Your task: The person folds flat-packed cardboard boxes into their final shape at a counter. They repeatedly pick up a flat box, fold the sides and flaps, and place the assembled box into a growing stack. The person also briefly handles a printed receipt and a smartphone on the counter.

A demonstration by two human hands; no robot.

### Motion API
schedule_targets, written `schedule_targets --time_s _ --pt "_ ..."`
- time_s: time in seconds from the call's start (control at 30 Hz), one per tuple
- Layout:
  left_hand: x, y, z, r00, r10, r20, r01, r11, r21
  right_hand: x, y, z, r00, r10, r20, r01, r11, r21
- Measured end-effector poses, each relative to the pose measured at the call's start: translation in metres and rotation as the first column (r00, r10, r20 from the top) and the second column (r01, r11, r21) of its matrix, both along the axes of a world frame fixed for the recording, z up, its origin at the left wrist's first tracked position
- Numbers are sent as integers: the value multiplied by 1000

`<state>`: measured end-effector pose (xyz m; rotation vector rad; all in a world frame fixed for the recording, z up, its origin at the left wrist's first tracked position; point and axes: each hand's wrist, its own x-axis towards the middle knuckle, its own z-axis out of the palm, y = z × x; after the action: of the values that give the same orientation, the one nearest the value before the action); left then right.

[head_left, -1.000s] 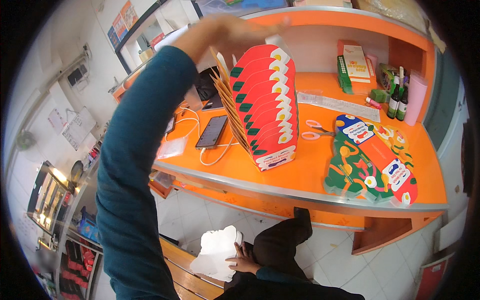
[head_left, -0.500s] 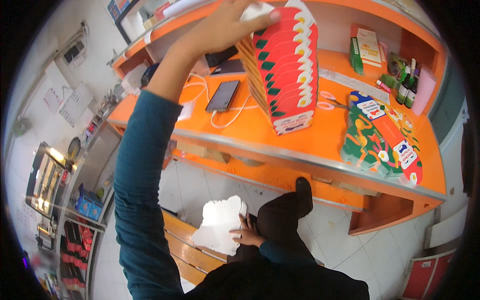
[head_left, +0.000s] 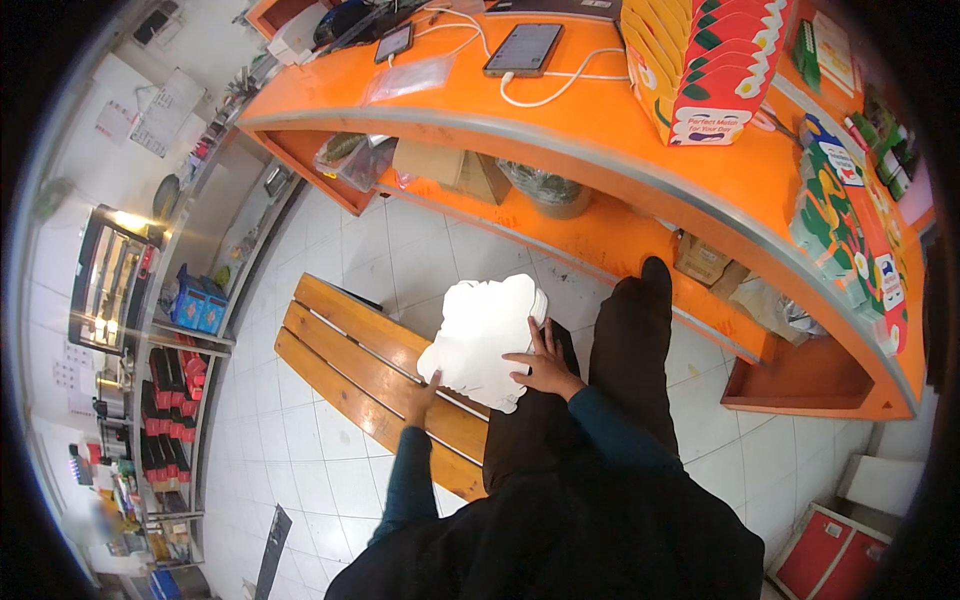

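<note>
A stack of white die-cut cardboard sheets (head_left: 482, 330) with wavy edges rests across my lap and the bench edge, blank side up. At its lower left corner my left hand (head_left: 420, 398) grips the edge, thumb on top; its other fingers are hidden. My right hand (head_left: 548, 362) lies against the stack's right side with fingers spread, touching the top sheet. On the orange counter stands a row of folded red food boxes (head_left: 725, 70), nested into each other, with green and egg patterns.
A slatted wooden bench (head_left: 360, 360) is beside my legs. The orange counter (head_left: 600, 120) curves ahead, holding a phone (head_left: 523, 50), white cables and flat printed cartons (head_left: 850, 220). Its lower shelf holds cardboard boxes (head_left: 450, 168). Metal shelving with red-and-black stacks (head_left: 165, 410) is at left.
My left hand has left the nested red boxes on the counter and come down to the white stack. The view has tilted down. My right hand stays on the stack.
</note>
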<state>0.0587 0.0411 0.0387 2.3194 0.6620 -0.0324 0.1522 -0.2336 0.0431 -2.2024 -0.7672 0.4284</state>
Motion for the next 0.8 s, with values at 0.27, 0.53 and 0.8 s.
schedule_targets --time_s 0.27,0.53,0.8 --pt "2 -53 -60 858 496 -135 -293 257 -921 -1 -9 -9 994 -30 106 20 995 99" --pt "-19 -131 12 868 493 -55 -182 214 -960 -19 -64 7 822 -401 -405 567 504 652" --pt "-29 -219 96 944 260 204 136 260 -956 -69 -191 95 669 -609 -425 667 240 706"
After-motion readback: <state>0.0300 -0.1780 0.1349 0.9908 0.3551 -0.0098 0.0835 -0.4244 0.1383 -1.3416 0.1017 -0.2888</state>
